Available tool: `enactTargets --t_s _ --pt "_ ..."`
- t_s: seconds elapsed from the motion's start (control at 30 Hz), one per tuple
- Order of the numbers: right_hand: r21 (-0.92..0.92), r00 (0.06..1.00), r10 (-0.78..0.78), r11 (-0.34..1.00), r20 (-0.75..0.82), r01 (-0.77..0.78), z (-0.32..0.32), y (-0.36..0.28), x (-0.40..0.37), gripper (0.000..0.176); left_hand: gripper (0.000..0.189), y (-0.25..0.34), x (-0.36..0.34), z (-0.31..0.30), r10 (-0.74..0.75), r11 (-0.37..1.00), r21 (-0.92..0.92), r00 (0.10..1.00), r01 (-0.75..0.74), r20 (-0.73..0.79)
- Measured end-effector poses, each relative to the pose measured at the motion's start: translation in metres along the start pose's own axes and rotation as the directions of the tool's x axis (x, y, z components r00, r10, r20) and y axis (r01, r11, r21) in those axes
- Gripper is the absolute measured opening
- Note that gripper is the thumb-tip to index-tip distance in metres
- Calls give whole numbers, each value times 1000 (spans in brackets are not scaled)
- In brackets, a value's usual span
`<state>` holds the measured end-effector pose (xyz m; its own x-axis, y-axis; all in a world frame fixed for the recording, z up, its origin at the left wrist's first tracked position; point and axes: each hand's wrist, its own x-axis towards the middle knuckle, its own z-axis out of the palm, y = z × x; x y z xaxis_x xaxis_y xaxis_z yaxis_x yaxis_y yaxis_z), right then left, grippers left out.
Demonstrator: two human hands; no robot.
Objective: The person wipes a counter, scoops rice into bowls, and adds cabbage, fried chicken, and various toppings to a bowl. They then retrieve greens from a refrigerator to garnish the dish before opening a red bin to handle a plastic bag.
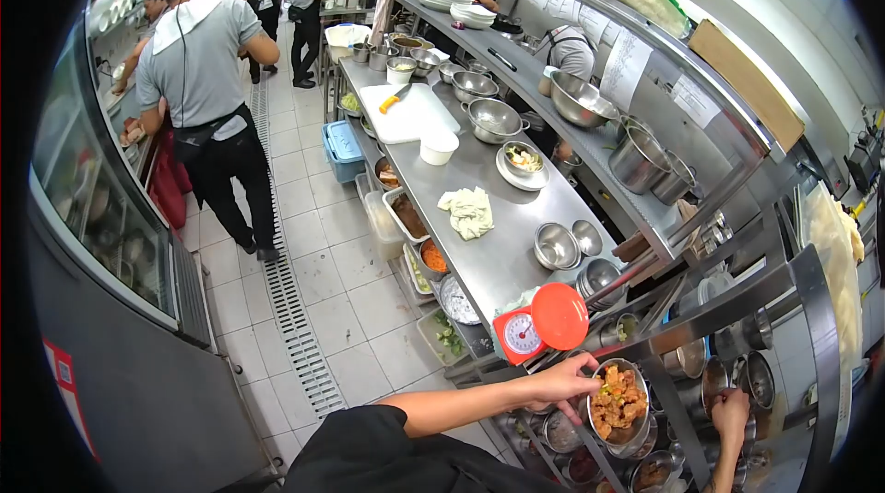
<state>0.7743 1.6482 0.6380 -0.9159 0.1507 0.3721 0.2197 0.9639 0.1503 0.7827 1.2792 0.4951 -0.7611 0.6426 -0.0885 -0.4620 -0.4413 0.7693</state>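
My left hand [564, 384] grips the rim of a metal bowl, thumb and fingers on its left side. Browned, sauced chunks of food [618, 403] with green bits fill this bowl; they look like fried chicken pieces. Further right, my right hand [731, 412] reaches in among the metalware on the rack, its fingers curled at the edge of another metal bowl [713, 380]. Just beyond my left hand stands a red dial scale [522, 334] with a round red pan [560, 316].
A steel counter [516, 230] carries a crumpled cloth [467, 213], nested bowls [557, 246], a white cutting board [410, 113] and a yellow-handled knife [396, 98]. Rack bars [682, 332] pass close to both hands. Several people work along the aisle; one [207, 78] stands left.
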Motion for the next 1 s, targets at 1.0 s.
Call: enactTargets --t_s 1.0 --pt "913 912 -52 -3 407 -408 67 -202 -131 20 43 62 -12 -85 -154 986 75 988 151 27"
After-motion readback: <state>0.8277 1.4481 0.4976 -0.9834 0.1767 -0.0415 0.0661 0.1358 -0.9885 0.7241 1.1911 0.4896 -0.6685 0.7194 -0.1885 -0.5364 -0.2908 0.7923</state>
